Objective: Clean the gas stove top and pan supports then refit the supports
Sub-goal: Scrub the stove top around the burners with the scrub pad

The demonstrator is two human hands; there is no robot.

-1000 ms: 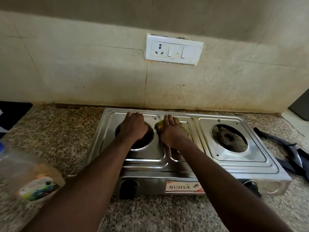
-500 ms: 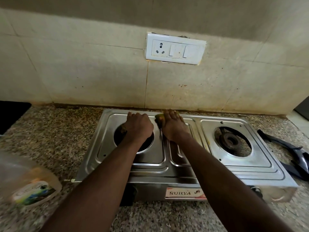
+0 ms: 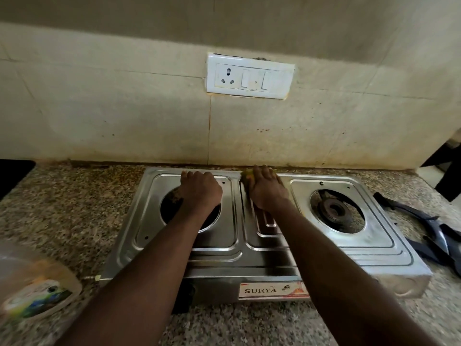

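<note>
the left hand (image 3: 199, 189) lies on the steel stove (image 3: 389, 255) over the left burner hole, with fingers relaxed and holding nothing; it seems to steady the stove. just beside it, the right hand (image 3: 268, 192) presses a yellow-green sponge (image 3: 246, 174) with straight fingers against the back edge of the middle strip, close to the wall. the pan supports (image 3: 434, 228) lie on the counter (image 3: 74, 208), well apart to the right of the right hand, beyond the open burner (image 3: 335, 211), and are not yet refitted. some risks, as a guess: a hard push toward the wall may slide the stove or carry the sponge off the back edge, and the blurred plastic bottle (image 3: 37, 283) near the left forearm could be knocked by the elbow. the plate on the stove front, below the right forearm, reads "surya". the bottle label cannot be read.
</note>
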